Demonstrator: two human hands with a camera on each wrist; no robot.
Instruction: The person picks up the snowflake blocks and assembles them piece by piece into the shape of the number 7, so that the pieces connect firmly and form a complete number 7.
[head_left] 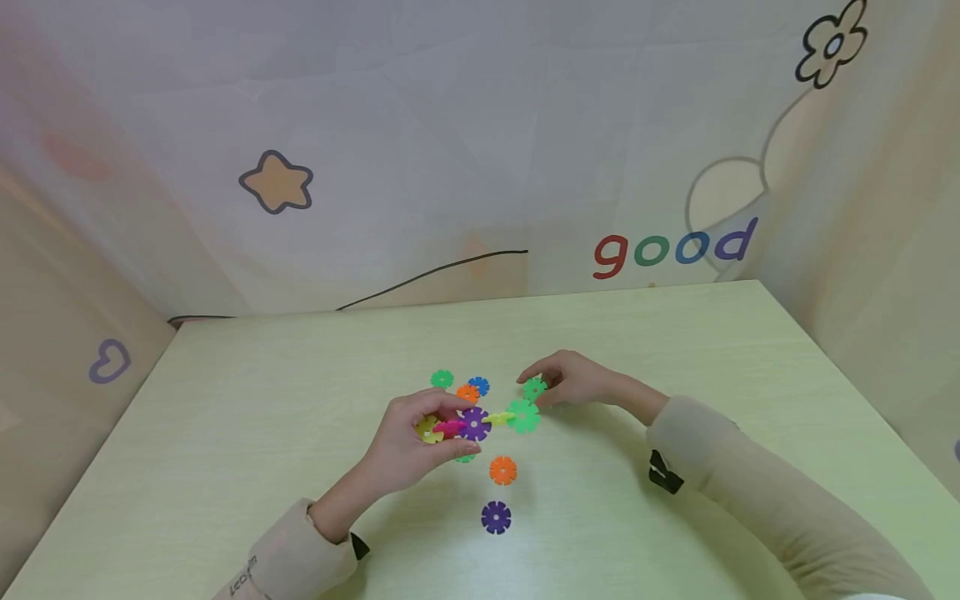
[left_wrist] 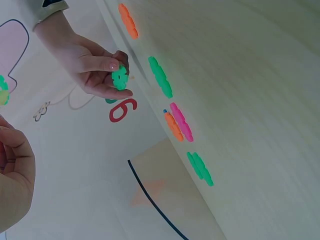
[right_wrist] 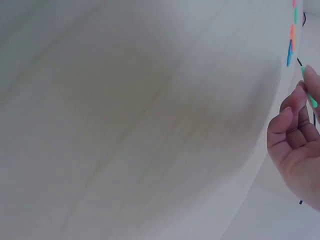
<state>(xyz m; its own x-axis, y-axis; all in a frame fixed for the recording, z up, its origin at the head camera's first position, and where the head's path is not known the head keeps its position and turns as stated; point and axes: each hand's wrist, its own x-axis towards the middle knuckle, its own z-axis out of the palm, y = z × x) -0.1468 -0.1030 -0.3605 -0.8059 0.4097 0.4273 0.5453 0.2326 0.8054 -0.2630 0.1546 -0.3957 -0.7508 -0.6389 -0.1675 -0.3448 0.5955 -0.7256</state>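
In the head view my left hand [head_left: 401, 442] grips a chain of notched plastic snowflake discs above the table. The chain runs through a yellow disc [head_left: 429, 430], a pink disc [head_left: 450, 427], a purple disc [head_left: 474, 424], a yellow-green disc [head_left: 498, 418] and a green end disc [head_left: 523, 416]. Between thumb and fingers my right hand [head_left: 576, 380] pinches a single green disc [head_left: 535, 389], also visible in the left wrist view as a green disc [left_wrist: 119, 77]. It is close to the chain's green end; whether they touch I cannot tell.
Loose discs lie on the pale table [head_left: 637, 533]: green [head_left: 442, 378], blue [head_left: 478, 385] and orange [head_left: 468, 393] behind the chain, orange [head_left: 503, 470] and dark purple [head_left: 496, 517] in front. Another green disc [head_left: 465, 457] is partly hidden by my left hand. A printed curtain [head_left: 420, 125] hangs behind.
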